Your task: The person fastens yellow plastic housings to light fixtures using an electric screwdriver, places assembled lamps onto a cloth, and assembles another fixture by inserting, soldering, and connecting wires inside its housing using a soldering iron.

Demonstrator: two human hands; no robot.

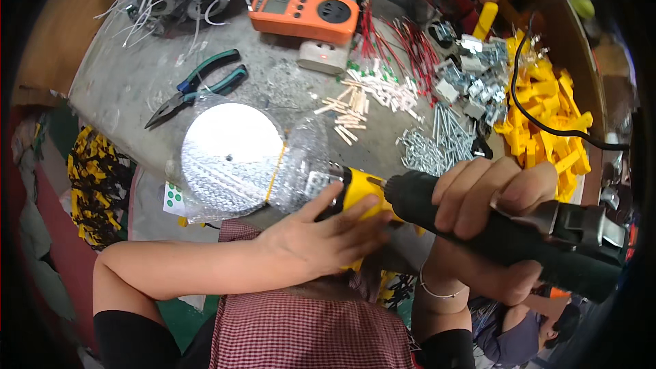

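My right hand [478, 205] is wrapped round a black power screwdriver [418, 199]. Its tip points left, at a yellow handle [360, 191]; whether it touches a screw there is hidden. Around that handle lie the fingers of my left hand [321, 236], holding it from the near side. The handle joins a round, shiny white disc [229, 140] loosely wrapped in clear plastic, with a thin yellow band across it. Just beyond the screwdriver tip is a heap of silver screws [441, 138].
Pliers [205, 82] lie beyond the disc. Farther back are an orange meter [304, 14], a white socket block [323, 57], red wires [413, 51] and wooden sticks [347, 113]. Yellow plastic parts [543, 119] are piled at right, crossed by a black cable [523, 96]. Another person [523, 328] sits lower right.
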